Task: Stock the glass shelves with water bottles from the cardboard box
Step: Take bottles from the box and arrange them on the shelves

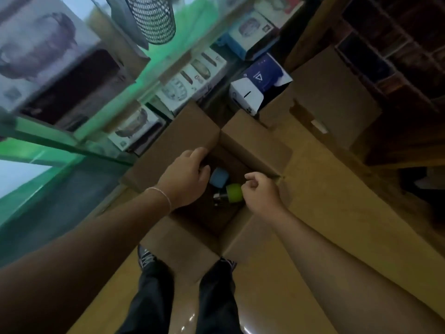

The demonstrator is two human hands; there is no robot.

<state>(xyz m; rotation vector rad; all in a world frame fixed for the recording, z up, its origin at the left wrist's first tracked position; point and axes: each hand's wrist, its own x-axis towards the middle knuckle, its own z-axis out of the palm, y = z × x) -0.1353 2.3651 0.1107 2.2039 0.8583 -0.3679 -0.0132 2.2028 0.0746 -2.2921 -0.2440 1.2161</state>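
Head view looks straight down onto a glossy tan floor [115, 292], where an open cardboard box [175, 138] stands with its flaps spread outward, just ahead of the person's dark trouser legs and shoes. To the left rise the glass shelves [134, 75], green-edged and stacked with printed product cartons [178, 90]; a black mesh cylinder [154, 18] hangs at the top of the picture, and a white-and-blue carton [255, 90] sits just beyond the box. More flattened brown cardboard [337, 189] lies to the right, under dark wooden shelving. Inside the box, low in its shadowed bottom, lie a bottle with a green cap [233, 192] and a metallic body, and beside it something with a blue cap [218, 177]. The left hand [185, 179], with a thin bracelet at the wrist, has its fingers curled over the edge of the left flap, gripping it. The right hand [260, 191] hovers over the box's opening with fingers loosely curled; its fingertips seem to touch the green cap, though the blur leaves it unclear whether they grip it.
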